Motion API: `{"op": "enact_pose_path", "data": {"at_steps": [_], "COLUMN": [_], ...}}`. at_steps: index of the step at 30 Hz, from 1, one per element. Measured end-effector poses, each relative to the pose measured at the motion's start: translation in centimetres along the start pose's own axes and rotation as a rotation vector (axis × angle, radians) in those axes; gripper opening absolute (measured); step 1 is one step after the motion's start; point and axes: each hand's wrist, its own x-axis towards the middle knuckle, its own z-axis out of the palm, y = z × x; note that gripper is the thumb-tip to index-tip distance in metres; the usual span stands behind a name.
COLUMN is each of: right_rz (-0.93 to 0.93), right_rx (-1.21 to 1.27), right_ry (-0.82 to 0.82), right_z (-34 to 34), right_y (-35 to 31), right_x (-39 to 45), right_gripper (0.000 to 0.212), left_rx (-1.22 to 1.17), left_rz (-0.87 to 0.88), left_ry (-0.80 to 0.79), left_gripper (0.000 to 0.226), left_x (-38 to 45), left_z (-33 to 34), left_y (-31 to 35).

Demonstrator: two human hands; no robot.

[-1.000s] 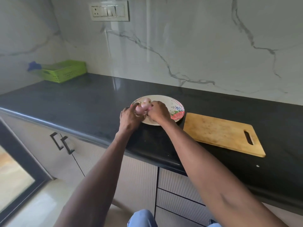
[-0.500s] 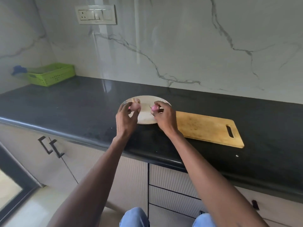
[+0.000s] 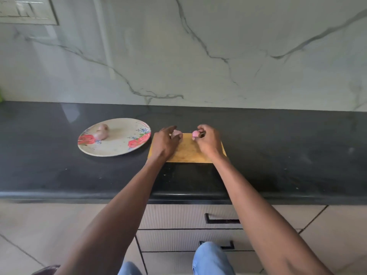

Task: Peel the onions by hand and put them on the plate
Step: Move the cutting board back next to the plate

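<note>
Holding onions (image 3: 195,133) over cutting board (image 3: 188,153) — both hands.

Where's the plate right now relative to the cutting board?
In the head view the plate sits on the dark counter just left of the cutting board, with two onions on its left part.

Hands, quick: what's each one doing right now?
Left hand: fingers curled round a pale onion over the cutting board.
Right hand: fingers pinching a small pink onion.
</note>
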Motion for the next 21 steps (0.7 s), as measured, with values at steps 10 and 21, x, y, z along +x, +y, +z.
{"op": "enact_pose_path", "data": {"at_steps": [10,21], "right_rz": [-0.062,-0.055], "right_rx": [-0.150,-0.187], "right_ry": [-0.042,-0.047], "right_z": [0.8,0.6], "right_y": [0.7,0.2], "right_x": [-0.4,-0.8], "right_gripper": [0.024,0.036], "left_rx": [0.138,0.166], "left_rz": [-0.006,-0.051], "left_ry": [0.017,-0.039], "left_gripper": [0.034,0.042], "left_x": [-0.1,0.6], "left_z": [0.8,0.9], "left_y": [-0.1,-1.0]}}
